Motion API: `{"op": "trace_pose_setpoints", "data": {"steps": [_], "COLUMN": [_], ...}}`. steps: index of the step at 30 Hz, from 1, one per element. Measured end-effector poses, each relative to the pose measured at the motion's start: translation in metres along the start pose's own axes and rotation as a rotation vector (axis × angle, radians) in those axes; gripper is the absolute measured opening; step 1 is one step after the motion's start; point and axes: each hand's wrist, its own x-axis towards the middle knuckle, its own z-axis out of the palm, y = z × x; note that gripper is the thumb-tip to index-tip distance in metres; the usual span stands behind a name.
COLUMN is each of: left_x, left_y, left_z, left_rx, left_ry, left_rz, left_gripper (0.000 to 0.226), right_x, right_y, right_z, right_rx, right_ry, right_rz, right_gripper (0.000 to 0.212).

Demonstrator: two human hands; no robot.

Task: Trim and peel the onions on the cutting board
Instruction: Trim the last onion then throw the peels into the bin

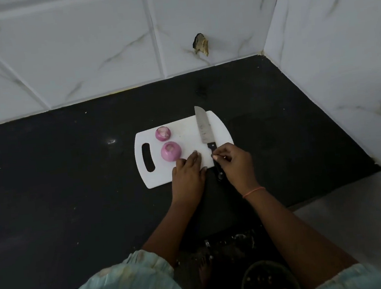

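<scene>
Board: we are working over the white cutting board (pixel 181 131), our landmark on the dark counter (pixel 60 180)
Onions: two peeled onions (pixel 171 151) are sitting at the board's handle end, one (pixel 163 133) behind the other
Knife: the knife (pixel 204 131) is lying along the board's far-right side, handle overhanging the near edge
Left hand: our left hand (pixel 187 172) is resting flat and relaxed on the board's near edge, holding nothing
Right hand: our right hand (pixel 235 161) is curling its fingers at the knife handle; whether it is truly gripping, we cannot tell
Risk: we are judging the overhanging handle could tip or slide if nudged, swinging the blade toward our flat left fingers
</scene>
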Motion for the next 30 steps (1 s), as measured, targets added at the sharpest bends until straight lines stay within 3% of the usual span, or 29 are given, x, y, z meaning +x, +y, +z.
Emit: {"op": "trace_pose_setpoints", "data": {"steps": [12,15,19,24,27,30], "left_x": [0.004,0.006,-0.012,-0.069,-0.101,-0.134], "left_y": [0.01,0.01,0.025,0.095,0.144,0.178], "left_z": [-0.023,-0.024,-0.03,-0.029,0.002,0.05], "left_rx": [0.123,0.081,-0.245,-0.678,-1.0,-1.343], "left_ry": [-0.051,-0.058,0.046,0.047,-0.132,-0.373], "left_rz": [0.231,0.206,0.033,0.106,-0.051,-0.418], "left_gripper": [0.017,0.016,0.011,0.012,0.009,0.011], "right_x": [-0.015,-0.016,-0.029,-0.078,-0.128,-0.182], "right_y": [0.008,0.004,-0.013,-0.009,0.013,0.057], "right_z": [-0.009,-0.008,-0.018,-0.06,-0.098,-0.128], "right_rx": [-0.187,-0.252,-0.032,0.524,0.617,0.632], "right_ry": [-0.095,-0.077,0.108,0.343,0.506,0.634], "right_rz": [-0.153,-0.181,-0.089,0.288,0.456,0.594], "right_gripper": [0.01,0.011,0.009,0.011,0.008,0.006]}}
